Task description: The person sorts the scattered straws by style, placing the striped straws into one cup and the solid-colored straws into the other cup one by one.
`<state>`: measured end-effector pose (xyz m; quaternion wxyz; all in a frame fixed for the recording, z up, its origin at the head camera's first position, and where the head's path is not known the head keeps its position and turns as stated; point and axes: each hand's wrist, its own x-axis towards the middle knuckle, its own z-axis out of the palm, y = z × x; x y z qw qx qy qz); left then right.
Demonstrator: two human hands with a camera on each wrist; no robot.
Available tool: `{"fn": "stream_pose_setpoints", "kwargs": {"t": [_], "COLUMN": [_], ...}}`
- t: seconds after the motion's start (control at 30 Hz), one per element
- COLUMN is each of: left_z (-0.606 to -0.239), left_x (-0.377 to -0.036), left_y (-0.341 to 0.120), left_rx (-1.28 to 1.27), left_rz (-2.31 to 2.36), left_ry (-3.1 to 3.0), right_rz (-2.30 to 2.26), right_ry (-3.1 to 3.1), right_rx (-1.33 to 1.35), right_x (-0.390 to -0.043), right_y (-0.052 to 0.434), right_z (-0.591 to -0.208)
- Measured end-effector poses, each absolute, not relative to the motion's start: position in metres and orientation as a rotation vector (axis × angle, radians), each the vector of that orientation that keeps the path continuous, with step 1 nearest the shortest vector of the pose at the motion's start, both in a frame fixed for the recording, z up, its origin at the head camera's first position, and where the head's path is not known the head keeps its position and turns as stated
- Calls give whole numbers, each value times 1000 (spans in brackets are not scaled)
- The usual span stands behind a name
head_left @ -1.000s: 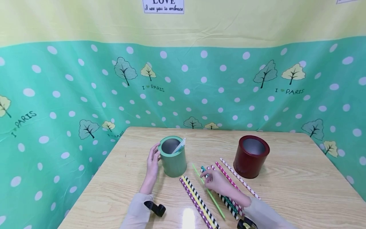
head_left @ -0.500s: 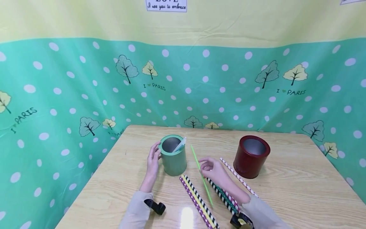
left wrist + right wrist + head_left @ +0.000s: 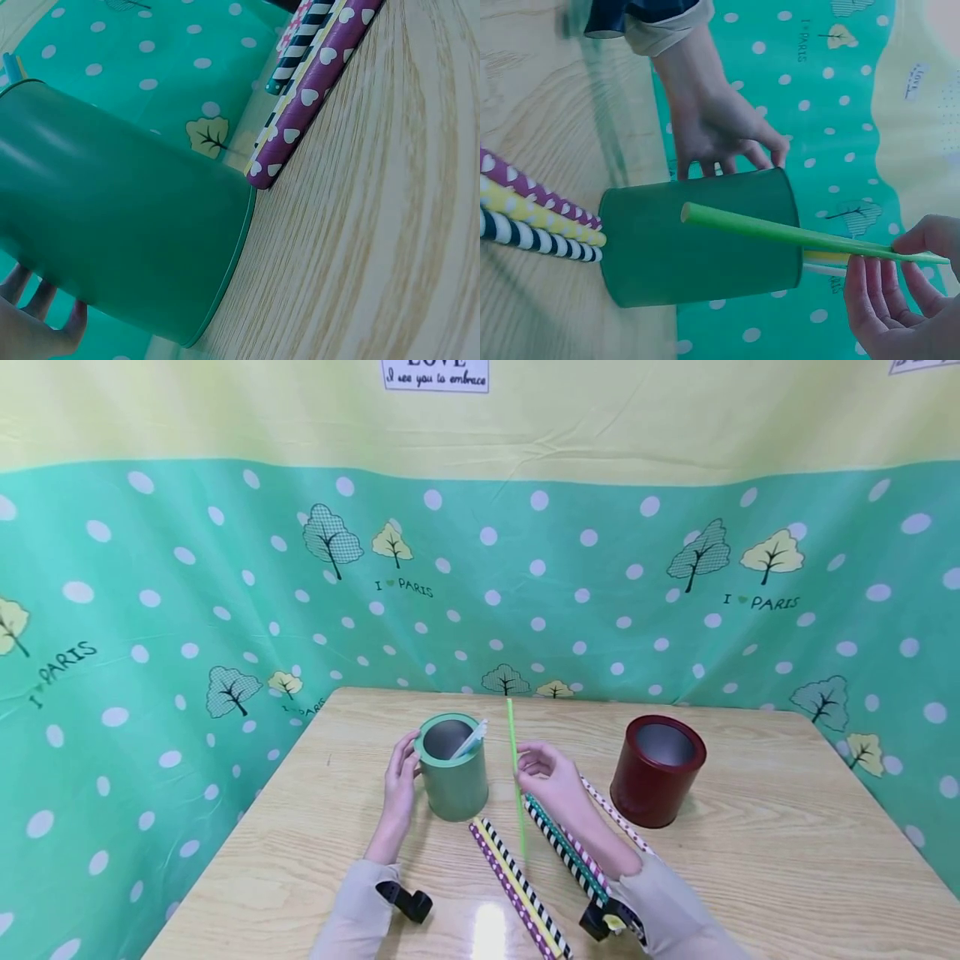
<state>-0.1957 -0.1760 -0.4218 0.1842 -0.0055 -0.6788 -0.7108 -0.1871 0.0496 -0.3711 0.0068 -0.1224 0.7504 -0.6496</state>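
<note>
My left hand [image 3: 402, 774] grips the side of a green can [image 3: 452, 774] that stands on the wooden table [image 3: 750, 860]; a pale straw [image 3: 472, 741] leans inside it. In the left wrist view the green can [image 3: 112, 217] fills the frame with my fingertips [image 3: 41, 330] behind it. My right hand [image 3: 528, 766] pinches a thin green straw [image 3: 514, 752], held nearly upright in the air just right of the can. The right wrist view shows the green straw [image 3: 780, 232] crossing in front of the can [image 3: 697, 240], with my left hand [image 3: 720, 127] on the can's far side.
A dark red can [image 3: 657, 770] stands to the right. Several patterned paper straws lie on the table: a purple, yellow and black-striped bunch [image 3: 517, 885], and more under my right forearm [image 3: 570, 853]. A dotted green cloth [image 3: 187, 610] walls in the table.
My right hand lifted the green straw off the table and swung it from slanting to nearly upright, moving up toward the green can. My left hand stayed on the can.
</note>
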Motion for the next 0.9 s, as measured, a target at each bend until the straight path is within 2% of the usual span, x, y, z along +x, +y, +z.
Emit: {"fn": "stream_pose_setpoints", "kwargs": {"t": [0.5, 0.9], "left_z": [-422, -439], "left_x": [-196, -207], "left_y": [-176, -182], "left_rx": [-20, 14], "left_rz": [-2000, -2007], "left_ry": [-1913, -1890], "right_rz": [-2274, -2493], "right_ry": [2205, 2090], "right_rx": [-399, -519], "right_x": [-188, -185], "right_y": [40, 35], "right_z": [-341, -326]}}
